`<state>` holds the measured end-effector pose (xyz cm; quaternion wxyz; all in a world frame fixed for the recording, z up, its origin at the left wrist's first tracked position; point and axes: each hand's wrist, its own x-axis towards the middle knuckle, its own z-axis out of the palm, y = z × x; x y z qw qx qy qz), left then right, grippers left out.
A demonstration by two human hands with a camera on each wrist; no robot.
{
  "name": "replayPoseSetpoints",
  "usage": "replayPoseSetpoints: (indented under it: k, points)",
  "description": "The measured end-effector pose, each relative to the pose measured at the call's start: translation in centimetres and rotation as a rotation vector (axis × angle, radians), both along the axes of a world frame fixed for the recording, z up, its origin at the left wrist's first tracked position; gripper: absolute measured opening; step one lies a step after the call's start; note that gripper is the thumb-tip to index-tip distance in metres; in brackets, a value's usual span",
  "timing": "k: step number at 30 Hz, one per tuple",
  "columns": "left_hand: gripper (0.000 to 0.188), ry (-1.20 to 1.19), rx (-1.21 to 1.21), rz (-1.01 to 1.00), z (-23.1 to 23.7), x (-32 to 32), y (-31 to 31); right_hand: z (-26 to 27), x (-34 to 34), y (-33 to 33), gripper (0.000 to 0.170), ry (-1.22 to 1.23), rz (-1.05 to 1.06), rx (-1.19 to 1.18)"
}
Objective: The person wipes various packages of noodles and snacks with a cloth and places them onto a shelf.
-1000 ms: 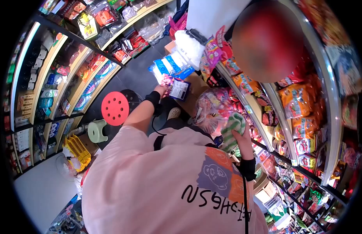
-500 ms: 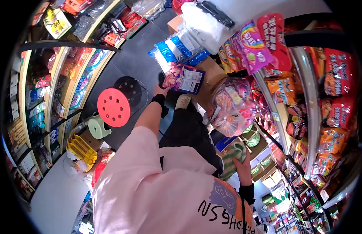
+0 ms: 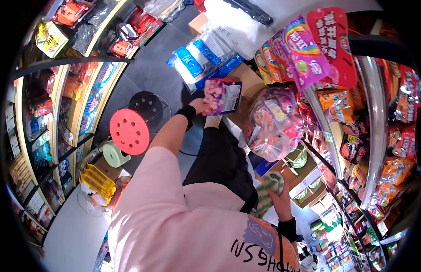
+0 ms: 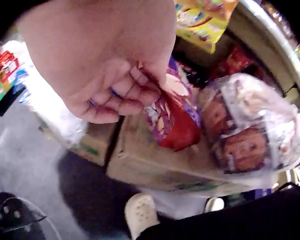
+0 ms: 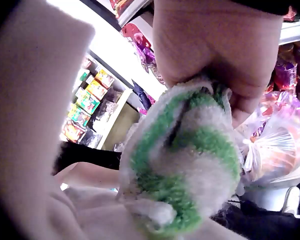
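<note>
My left hand (image 3: 200,106) pinches a purple and pink snack bag (image 3: 215,96) by one edge, over the cardboard box in the head view. From the left wrist, curled fingers (image 4: 127,100) and thumb grip the top of the bag, which hangs with its red and purple lower part showing. My right hand (image 3: 281,201) grips a fluffy green-and-white striped cloth (image 3: 267,192) in front of the body. The bunched cloth (image 5: 190,155) fills the middle of the right wrist view, its top tucked into the fingers.
A clear tied bag of packaged food (image 3: 275,124) stands beside a cardboard box (image 3: 247,84). Blue-and-white packages (image 3: 197,59) lie beyond. A red round stool (image 3: 129,131) and a green stool (image 3: 114,154) stand at left. Snack shelves (image 3: 374,136) line the right, more shelves (image 3: 61,113) the left.
The head view has swung, showing more of the legs and floor. The snack bag has turned, so more of its pink front shows. My right hand keeps hold of the cloth.
</note>
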<state>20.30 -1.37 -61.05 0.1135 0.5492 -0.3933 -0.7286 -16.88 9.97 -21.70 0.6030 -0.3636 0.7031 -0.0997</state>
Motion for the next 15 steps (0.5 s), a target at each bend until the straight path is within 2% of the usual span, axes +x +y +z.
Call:
replayPoseSetpoints:
  k: [1, 2, 3, 4, 5, 6, 7, 8, 9, 10, 11, 12, 13, 15]
  points:
    - [0.030, -0.074, -0.232, -0.129, 1.2, -1.4, -0.4, 0.6, 0.4, -0.5, 0.062, -0.007, 0.003, -0.022]
    - [0.029, -0.078, -0.360, -0.108, 2.6, -3.3, -0.2, 1.4, 0.8, -0.9, 0.061, 0.014, -0.024, -0.015]
    - [0.028, -0.176, -0.425, -0.229, 4.8, -5.0, -1.1, 1.8, 0.4, -0.8, 0.060, 0.025, -0.020, -0.036]
    - [0.027, -0.010, -0.205, -0.060, 12.2, -6.6, -2.2, 1.9, -0.2, -0.6, 0.059, 0.036, -0.015, -0.060]
    - [0.026, -0.092, -0.370, -0.133, 13.2, -7.8, -2.1, 2.0, -0.8, -0.5, 0.059, 0.047, -0.008, -0.087]
    - [0.034, 0.040, -0.330, -0.040, 16.2, -8.8, -2.0, 2.2, -1.2, -0.4, 0.057, 0.040, -0.022, -0.199]
    - [0.033, -0.062, -0.615, -0.034, 18.2, -10.0, -1.7, 2.6, -1.6, -0.5, 0.057, 0.101, 0.008, -0.297]
    - [0.034, -0.004, -0.401, -0.104, 20.4, -10.5, -1.5, 3.1, -2.0, -0.9, 0.056, 0.168, 0.033, -0.404]
    - [0.032, 0.026, -0.390, -0.123, 24.7, -10.8, -1.5, 3.9, -2.3, -1.4, 0.056, 0.241, 0.054, -0.515]
    - [0.029, 0.179, -0.434, -0.071, 25.3, -11.3, -0.2, 5.4, -2.2, -2.2, 0.057, 0.285, 0.031, -0.589]
    - [0.025, 0.284, -0.379, -0.137, 27.8, -11.3, 0.0, 6.0, -2.8, -2.4, 0.056, 0.205, -0.070, -0.635]
    - [0.023, 0.321, -0.367, -0.170, 32.2, -11.7, 0.1, 7.1, -2.9, -3.0, 0.055, 0.257, -0.028, -0.723]
    - [0.021, 0.473, -0.247, -0.152, 36.0, -12.4, 0.4, 8.5, -2.9, -3.8, 0.053, 0.319, 0.006, -0.812]
    - [0.020, 0.524, -0.261, -0.137, 43.5, -14.4, 1.5, 12.3, -2.0, -5.4, 0.055, 0.341, 0.224, -1.046]
